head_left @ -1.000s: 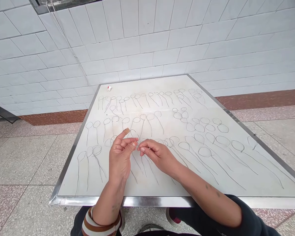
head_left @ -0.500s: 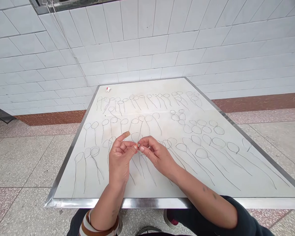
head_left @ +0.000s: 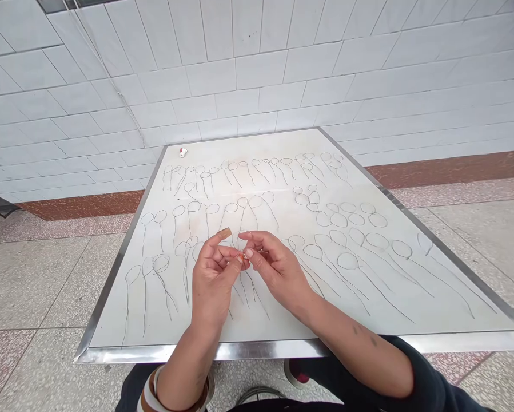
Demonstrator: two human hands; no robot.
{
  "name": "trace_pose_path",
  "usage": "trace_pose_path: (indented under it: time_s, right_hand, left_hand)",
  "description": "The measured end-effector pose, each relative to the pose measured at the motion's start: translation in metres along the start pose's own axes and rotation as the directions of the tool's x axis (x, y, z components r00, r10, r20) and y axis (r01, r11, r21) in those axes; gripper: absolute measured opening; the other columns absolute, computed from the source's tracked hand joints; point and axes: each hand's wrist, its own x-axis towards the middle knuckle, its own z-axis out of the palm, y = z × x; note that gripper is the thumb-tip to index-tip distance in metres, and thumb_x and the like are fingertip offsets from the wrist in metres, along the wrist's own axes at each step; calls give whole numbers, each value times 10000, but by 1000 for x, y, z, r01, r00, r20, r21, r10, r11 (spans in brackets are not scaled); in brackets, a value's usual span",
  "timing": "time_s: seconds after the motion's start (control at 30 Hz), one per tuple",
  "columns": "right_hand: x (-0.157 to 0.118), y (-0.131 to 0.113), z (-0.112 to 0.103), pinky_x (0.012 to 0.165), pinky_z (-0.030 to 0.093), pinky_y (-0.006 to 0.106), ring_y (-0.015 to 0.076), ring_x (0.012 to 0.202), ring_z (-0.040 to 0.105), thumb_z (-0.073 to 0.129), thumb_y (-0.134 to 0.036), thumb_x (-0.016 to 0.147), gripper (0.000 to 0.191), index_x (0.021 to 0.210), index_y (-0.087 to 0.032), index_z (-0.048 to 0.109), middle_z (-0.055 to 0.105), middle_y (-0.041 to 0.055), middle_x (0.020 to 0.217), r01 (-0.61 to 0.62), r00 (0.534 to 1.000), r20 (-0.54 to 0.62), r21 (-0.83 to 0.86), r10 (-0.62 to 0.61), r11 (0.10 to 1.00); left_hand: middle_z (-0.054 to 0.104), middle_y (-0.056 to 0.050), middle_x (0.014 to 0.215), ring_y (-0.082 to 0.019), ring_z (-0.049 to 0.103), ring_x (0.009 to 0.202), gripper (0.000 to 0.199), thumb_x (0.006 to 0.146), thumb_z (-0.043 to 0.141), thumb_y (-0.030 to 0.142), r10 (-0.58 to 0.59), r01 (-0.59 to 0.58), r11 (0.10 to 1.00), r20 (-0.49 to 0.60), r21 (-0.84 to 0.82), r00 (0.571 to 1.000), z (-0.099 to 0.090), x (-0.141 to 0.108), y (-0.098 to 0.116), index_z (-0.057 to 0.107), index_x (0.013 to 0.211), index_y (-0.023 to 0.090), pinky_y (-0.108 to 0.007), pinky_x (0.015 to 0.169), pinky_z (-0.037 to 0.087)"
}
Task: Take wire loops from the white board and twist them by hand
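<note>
Hands meet at small orange piece above looped wires

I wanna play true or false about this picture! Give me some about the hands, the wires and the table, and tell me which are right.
1. The left hand and right hand are close together. True.
2. All the wires are piled in one heap. False: the looped wires lie spread across the table.
3. The wall behind is tiled. True.
4. Both sleeves are striped. False: the left cuff is striped, but the right sleeve is dark.
5. A small red-and-white item lies near the table's far left corner. True.
</note>
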Motion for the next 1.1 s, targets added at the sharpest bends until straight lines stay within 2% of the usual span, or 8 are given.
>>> trace_pose_path:
  time_s: [0.1,0.2,0.37,0.47,0.7,0.9,1.1]
  right_hand:
    - [3,-3,-6,729,551,310,132,810,614,514,-269,945,300,1244,-287,531,573,15,967,-2,999,39,-61,4,998]
    - [7,-5,-15,733,556,314,153,895,597,522,-238,936,397,1322,-318,474,582,39,1062,60,997,58,-174,-51,983]
    - [14,-4,-31,723,568,315,155,897,607,512,-194,935,308,1203,-318,600,597,47,1099,276,956,195,-358,-217,892]
    - [16,-4,-36,691,562,296,151,861,622,547,-205,927,233,1113,-301,647,628,34,1038,316,944,227,-404,-240,859]
    - [16,-8,-39,652,532,275,134,774,625,582,-238,921,144,1024,-290,669,657,12,943,336,941,205,-457,-270,824]
    - [14,-10,-36,645,518,263,134,758,623,593,-213,905,109,943,-273,676,659,8,893,301,954,163,-505,-253,809]
    - [12,-11,-31,631,506,256,127,727,609,604,-174,881,113,914,-269,657,652,-2,871,231,973,105,-504,-206,832]
  left_hand:
    - [632,27,790,-130,628,764,482,801,685,207,-18,18,999,2,38,1000,-1,0,2,557,1263,263,-339,820,531]
    - [647,27,781,-126,624,733,518,806,673,195,-18,15,991,24,134,1000,-1,-1,7,525,1296,275,-308,791,514]
    - [656,28,762,-136,617,748,574,809,672,197,-37,23,983,70,183,997,0,-3,10,479,1342,284,-299,793,494]
    - [654,29,749,-131,612,726,586,807,677,199,-63,46,985,102,167,993,0,-3,10,473,1352,272,-301,794,489]
    - [651,32,739,-127,615,698,571,809,683,200,-107,86,988,165,129,981,-2,-3,11,481,1342,247,-298,767,486]
    - [651,29,730,-134,615,694,549,801,692,204,-106,85,986,147,146,983,0,-5,9,515,1319,249,-308,771,488]
    - [649,35,721,-131,632,684,503,789,698,189,-73,63,994,120,89,990,4,-6,5,566,1270,252,-307,764,503]
